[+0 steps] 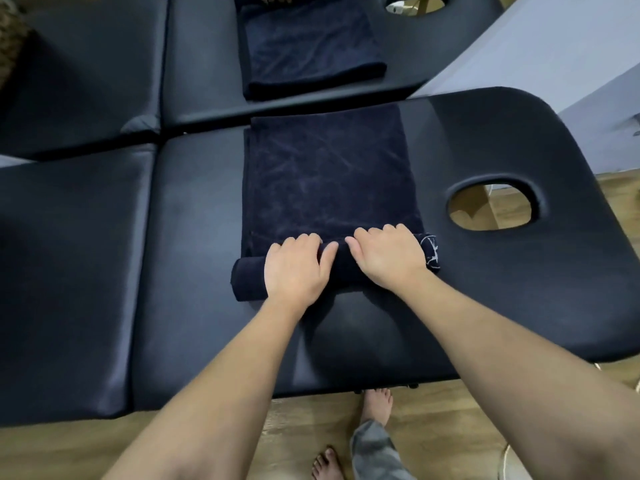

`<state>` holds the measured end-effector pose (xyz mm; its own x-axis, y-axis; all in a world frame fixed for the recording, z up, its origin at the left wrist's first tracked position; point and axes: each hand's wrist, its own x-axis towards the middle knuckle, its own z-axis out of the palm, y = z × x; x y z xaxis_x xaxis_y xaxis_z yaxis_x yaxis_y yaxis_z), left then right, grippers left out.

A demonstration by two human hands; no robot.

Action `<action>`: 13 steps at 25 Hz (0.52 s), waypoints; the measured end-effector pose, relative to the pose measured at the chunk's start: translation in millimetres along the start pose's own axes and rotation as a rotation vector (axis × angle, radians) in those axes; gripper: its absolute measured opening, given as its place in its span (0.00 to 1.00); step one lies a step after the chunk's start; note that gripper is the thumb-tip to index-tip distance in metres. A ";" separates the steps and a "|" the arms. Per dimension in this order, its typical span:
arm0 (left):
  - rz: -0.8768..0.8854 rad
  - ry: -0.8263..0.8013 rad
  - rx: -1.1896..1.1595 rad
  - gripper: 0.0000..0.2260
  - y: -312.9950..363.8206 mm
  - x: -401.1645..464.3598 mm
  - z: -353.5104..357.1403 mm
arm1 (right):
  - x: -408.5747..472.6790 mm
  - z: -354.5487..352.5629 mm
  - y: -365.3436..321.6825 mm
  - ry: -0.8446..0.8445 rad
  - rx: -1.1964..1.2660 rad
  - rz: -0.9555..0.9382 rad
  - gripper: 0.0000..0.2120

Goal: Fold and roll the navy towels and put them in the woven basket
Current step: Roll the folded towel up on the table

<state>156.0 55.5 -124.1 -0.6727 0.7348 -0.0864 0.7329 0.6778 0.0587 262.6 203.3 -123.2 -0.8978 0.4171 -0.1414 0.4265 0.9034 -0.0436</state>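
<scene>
A navy towel (329, 181) lies folded into a long strip across the middle of the near black massage table (194, 209), its far end reaching toward twelve o'clock at the table's far edge. Its near end is wound into a thick roll (247, 280) that lies crosswise, from nine to three o'clock, with the flat unrolled part stretching away beyond it. The left hand (298, 268) rests palm down on the roll a little left of its middle, fingers pressed together and curled over the top, thumb reaching toward the other hand. The right hand (388, 254) lies just beside it at three o'clock, also palm down with fingers curved over the roll; neither hand pinches the cloth, both press it flat. The roll's right end (431, 251) pokes out past the right hand and shows pale thread-like markings.

At about two o'clock from the roll the table has an oval face hole (491, 206) through which wooden floor shows. A second black table (104, 64) stands touching the first at twelve o'clock, with another folded navy towel (304, 46) lying flat on it. Below the near table, at six o'clock, bare feet (375, 407) stand on the wooden floor (304, 427). I see no basket from here
</scene>
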 end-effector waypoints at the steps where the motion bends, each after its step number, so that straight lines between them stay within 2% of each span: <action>1: 0.000 0.064 0.007 0.24 1.5 -11.7 5.2 | 8.3 -5.3 3.2 -0.059 0.058 -0.018 0.24; 4: -0.034 0.199 -0.039 0.21 9.3 -29.0 19.0 | 31.5 -21.3 12.8 -0.305 0.299 0.059 0.25; 7: -0.050 0.193 -0.001 0.21 6.6 -11.9 17.4 | 36.0 -22.9 13.1 -0.367 0.363 0.090 0.25; 8: -0.045 0.169 0.026 0.22 4.1 -2.5 14.3 | 33.0 -19.4 12.0 -0.309 0.338 0.078 0.24; 11: -0.005 0.046 0.074 0.23 0.4 23.6 1.4 | 10.7 -5.2 2.7 0.065 0.099 0.006 0.20; 13: 0.035 -0.058 0.075 0.22 -0.3 42.0 -5.8 | -4.0 5.8 -4.3 0.180 -0.025 0.008 0.20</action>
<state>126.9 86.3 -121.9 -0.6414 0.7536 -0.1436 0.7625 0.6468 -0.0115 265.0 197.1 -128.1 -0.9004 0.4334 0.0380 0.4331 0.9012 -0.0181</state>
